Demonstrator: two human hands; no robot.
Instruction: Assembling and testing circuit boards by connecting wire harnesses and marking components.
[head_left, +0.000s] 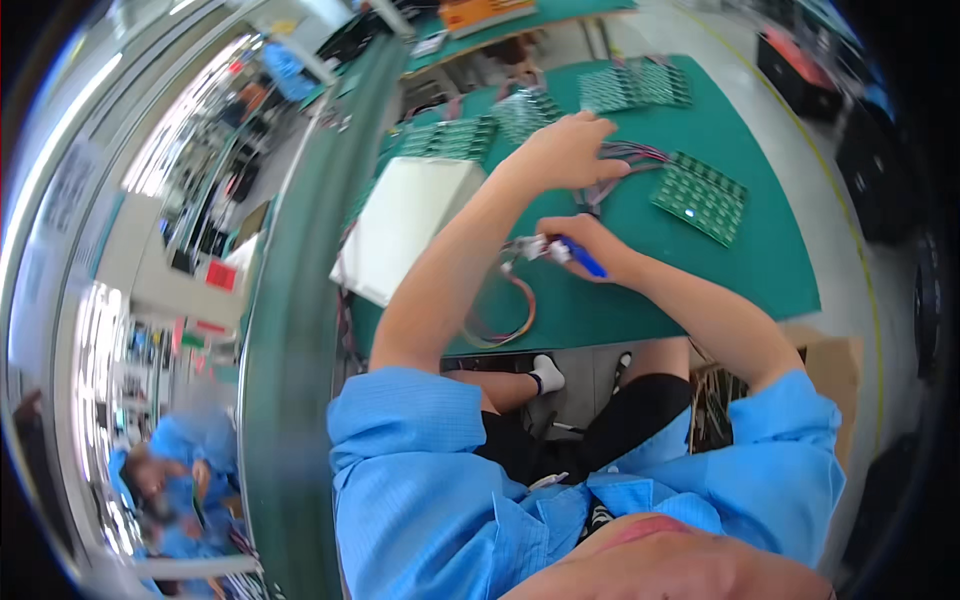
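Observation:
My left hand (570,152) reaches over the green table (770,270), fingers apart, thumb close to a bundle of dark and red wires (640,152). These wires lead to a green circuit board (702,198) lying on the right. Nearer to me, my right hand (598,245) is closed around a slim blue pen-like tool (584,258). White connectors (540,247) show at its fingers; whether they are gripped too I cannot tell. A loop of coloured wires (525,310) hangs from them onto the table's near side.
A white box-like panel (415,210) stands left of my left forearm. Several green boards (635,85) lie along the table's far side. A metal-and-green rail (300,330) runs along the left. An open cardboard box (835,375) sits below right. Another person (180,480) sits at lower left.

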